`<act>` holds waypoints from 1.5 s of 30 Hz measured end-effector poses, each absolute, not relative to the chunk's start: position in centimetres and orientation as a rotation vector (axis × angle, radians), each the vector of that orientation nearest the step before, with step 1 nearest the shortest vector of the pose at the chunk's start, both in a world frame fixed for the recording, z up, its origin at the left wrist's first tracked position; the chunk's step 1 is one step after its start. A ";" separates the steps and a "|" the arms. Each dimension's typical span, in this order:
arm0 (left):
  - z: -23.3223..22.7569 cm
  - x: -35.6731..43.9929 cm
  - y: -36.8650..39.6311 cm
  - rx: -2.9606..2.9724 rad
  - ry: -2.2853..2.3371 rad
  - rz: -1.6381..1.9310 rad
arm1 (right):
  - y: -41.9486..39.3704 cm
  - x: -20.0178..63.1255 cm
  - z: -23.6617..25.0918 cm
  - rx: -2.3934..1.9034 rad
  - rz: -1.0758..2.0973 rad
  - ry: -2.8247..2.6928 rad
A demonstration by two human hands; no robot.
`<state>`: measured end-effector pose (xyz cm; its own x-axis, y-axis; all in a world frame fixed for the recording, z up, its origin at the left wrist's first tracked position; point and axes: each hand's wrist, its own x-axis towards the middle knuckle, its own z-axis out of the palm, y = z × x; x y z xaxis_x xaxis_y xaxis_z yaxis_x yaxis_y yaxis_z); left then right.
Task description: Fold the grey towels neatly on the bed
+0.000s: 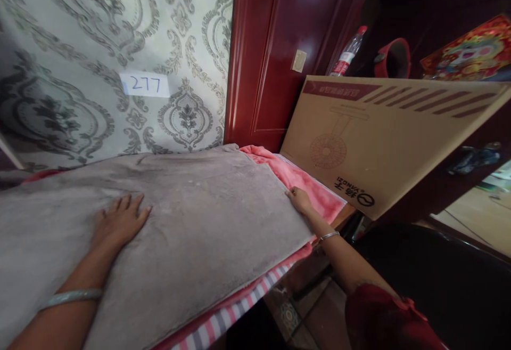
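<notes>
A grey plush blanket [191,211] lies spread over the tabletop, with faint wrinkles near its far side. My left hand [120,221] rests flat on it, fingers spread. At the blanket's right edge, my right hand [298,200] has its fingers curled and pinched on the border. Pink plush cloth [307,179] shows beneath, past the right edge and along the front. Under that hangs a striped cloth [223,320] in pink, white and grey. The curled fingertips of my right hand are partly hidden.
A large cardboard box [359,137] leans right of the table. Behind it are a plastic bottle [348,54], a red ring-shaped object [393,59] and a colourful decoration [471,49]. A patterned wall [191,46] with a "277" paper [144,84] and dark red panelling [267,62] bound the far side.
</notes>
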<state>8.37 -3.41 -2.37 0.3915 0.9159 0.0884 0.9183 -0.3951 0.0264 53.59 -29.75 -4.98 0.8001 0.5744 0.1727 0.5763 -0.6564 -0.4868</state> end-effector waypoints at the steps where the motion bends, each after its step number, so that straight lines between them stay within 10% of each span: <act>1: -2.3 8.4 -3.5 -2.601 -1.713 -0.133 | -29.8 53.4 -5.2 -2.452 -0.014 -0.863; 36: -2.2 8.3 -3.7 -2.651 -1.654 -0.222 | -34.9 50.3 -4.6 -2.764 -0.062 -0.853; 45: -2.8 7.8 -4.0 -2.673 -1.471 -0.397 | -31.5 42.2 -6.1 -2.355 -0.205 -1.689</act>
